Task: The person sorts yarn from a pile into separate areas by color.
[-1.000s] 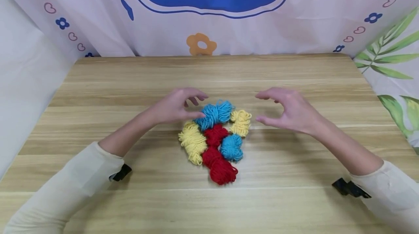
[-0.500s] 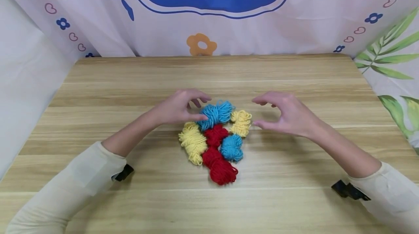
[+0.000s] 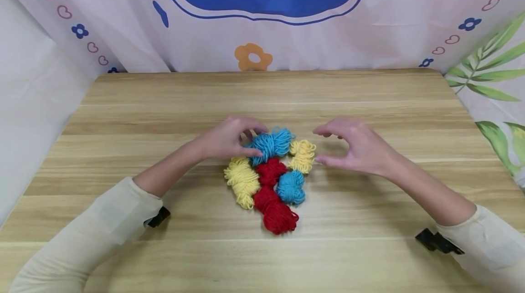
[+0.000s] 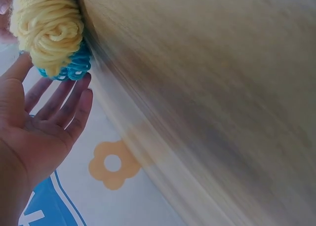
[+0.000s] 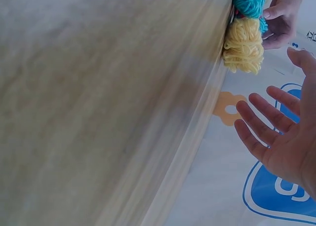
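Observation:
Several yarn bundles lie touching in a cluster on the table. My left hand point(image 3: 229, 140) is at the large blue yarn bundle point(image 3: 274, 143), thumb and fingers parted around its left end; the left wrist view shows the fingers point(image 4: 64, 105) extended beside it. Whether they touch it I cannot tell. To the right, my right hand point(image 3: 357, 147) holds nothing, thumb and fingers spread towards the small yellow yarn bundle point(image 3: 302, 156). Below are a large yellow bundle point(image 3: 242, 181), a small red one point(image 3: 271, 171), a small blue one point(image 3: 291, 187) and a large red one point(image 3: 278, 213).
The wooden table point(image 3: 369, 261) extends on all sides of the cluster. A printed white curtain point(image 3: 320, 47) hangs along its back edge. Each sleeve has a black clip point(image 3: 439, 241) at the forearm.
My left hand has moved slightly right and nearer, further over the large blue bundle. My right hand has shifted slightly left, towards the small yellow bundle. The yarn bundles have stayed in place.

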Tool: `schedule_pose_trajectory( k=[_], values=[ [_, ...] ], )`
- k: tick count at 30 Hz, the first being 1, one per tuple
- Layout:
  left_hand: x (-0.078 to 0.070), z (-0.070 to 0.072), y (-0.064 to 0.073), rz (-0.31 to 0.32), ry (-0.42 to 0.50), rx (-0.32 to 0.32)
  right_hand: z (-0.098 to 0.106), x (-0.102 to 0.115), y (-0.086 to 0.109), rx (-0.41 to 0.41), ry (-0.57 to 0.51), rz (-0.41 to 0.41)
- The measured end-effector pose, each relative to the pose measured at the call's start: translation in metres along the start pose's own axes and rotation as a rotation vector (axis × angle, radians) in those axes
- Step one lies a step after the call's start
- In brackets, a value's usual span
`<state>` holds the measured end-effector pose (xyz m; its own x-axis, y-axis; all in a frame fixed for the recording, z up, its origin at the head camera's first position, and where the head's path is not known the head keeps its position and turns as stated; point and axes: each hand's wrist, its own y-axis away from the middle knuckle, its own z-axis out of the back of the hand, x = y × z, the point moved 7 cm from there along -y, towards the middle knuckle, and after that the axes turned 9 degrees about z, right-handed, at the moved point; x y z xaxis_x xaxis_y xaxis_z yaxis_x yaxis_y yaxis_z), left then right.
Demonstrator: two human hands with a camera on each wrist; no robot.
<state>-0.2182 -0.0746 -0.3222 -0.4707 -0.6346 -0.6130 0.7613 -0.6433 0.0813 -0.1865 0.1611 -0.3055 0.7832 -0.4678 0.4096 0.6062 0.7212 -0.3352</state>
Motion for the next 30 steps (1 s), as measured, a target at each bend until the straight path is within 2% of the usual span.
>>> schedule_pose_trajectory(
  k=[19,30],
  values=[
    [0.0002,-0.0031,-0.005,0.004,0.019,0.001,-0.0037,0.0052,-0.0003,0.011,-0.027,-0.003],
    [0.0,-0.003,-0.0072,0.032,0.034,0.007,-0.0056,0.0086,-0.0008,0.026,-0.053,-0.012]
  ],
)
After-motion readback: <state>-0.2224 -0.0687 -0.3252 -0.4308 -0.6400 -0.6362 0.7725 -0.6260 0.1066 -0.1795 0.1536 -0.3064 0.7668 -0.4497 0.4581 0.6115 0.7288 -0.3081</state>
